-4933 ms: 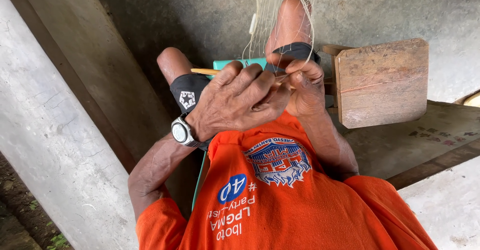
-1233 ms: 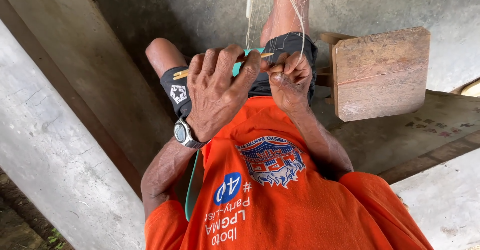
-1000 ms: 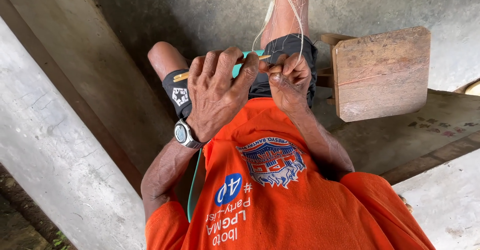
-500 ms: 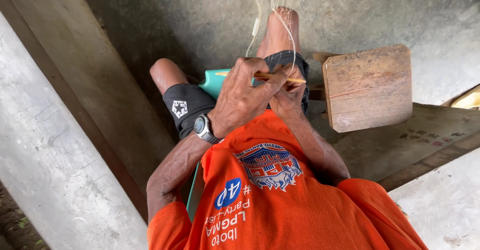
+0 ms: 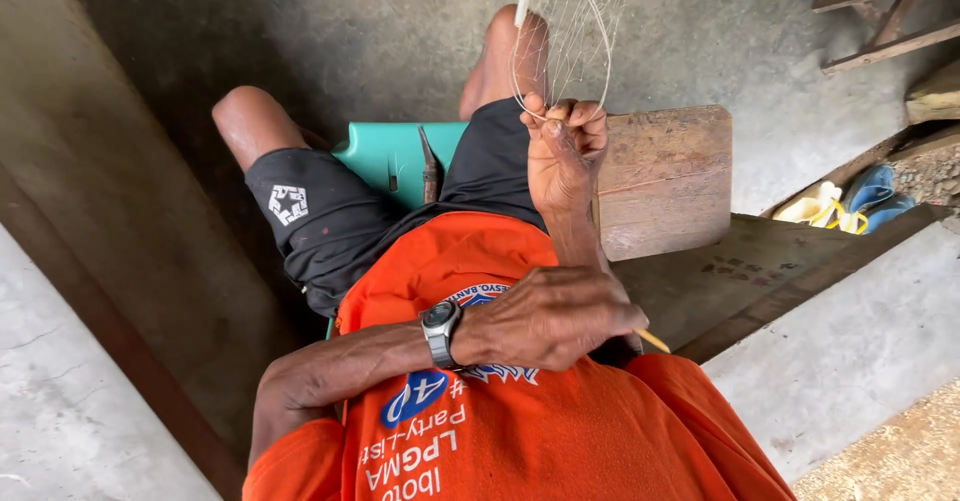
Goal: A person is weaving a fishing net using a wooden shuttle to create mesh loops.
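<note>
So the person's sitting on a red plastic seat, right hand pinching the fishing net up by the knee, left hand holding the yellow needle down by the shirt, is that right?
Not quite: the plastic seat is teal green, not red, as the head view shows. The rest holds: the right hand pinches the fishing net, and the left hand holds the yellow needle by the orange shirt.

- A round badge-like print in blue, white and red sits on the orange shirt, partly hidden under the left hand.
- A blue oval patch with white figures lies just below that hand's wrist.
- White lettering runs beneath it.
- A white emblem marks the black shorts, well left of the right hand.
</note>
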